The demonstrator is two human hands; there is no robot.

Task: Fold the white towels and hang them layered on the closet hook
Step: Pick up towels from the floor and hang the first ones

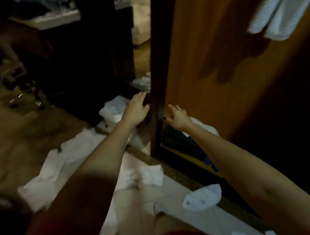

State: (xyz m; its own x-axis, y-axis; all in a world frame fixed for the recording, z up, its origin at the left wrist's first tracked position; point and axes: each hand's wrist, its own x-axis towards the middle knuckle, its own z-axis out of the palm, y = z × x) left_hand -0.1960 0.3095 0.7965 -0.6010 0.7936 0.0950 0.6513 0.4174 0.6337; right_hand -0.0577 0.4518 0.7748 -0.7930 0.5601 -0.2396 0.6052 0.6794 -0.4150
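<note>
White towels lie spread and crumpled on the floor: a large one (pixel 64 162) at the left, a bunched one (pixel 113 109) further off, and smaller pieces (pixel 202 197) near the closet. Folded white towels (pixel 283 6) hang at the top right inside the closet; the hook itself is out of sight. My left hand (pixel 136 109) reaches forward with straight fingers beside the dark door edge (pixel 156 98). On the other side of that edge, my right hand (pixel 177 116) is stretched out with spread fingers against the wooden closet panel (pixel 210 56). Neither hand holds anything.
A dark cabinet (pixel 82 67) stands at the left, with chair casters (pixel 25 98) on the wooden floor. Blue fabric (pixel 196 145) lies at the closet bottom. A pale piece of furniture (pixel 140 15) shows through the gap beyond the door.
</note>
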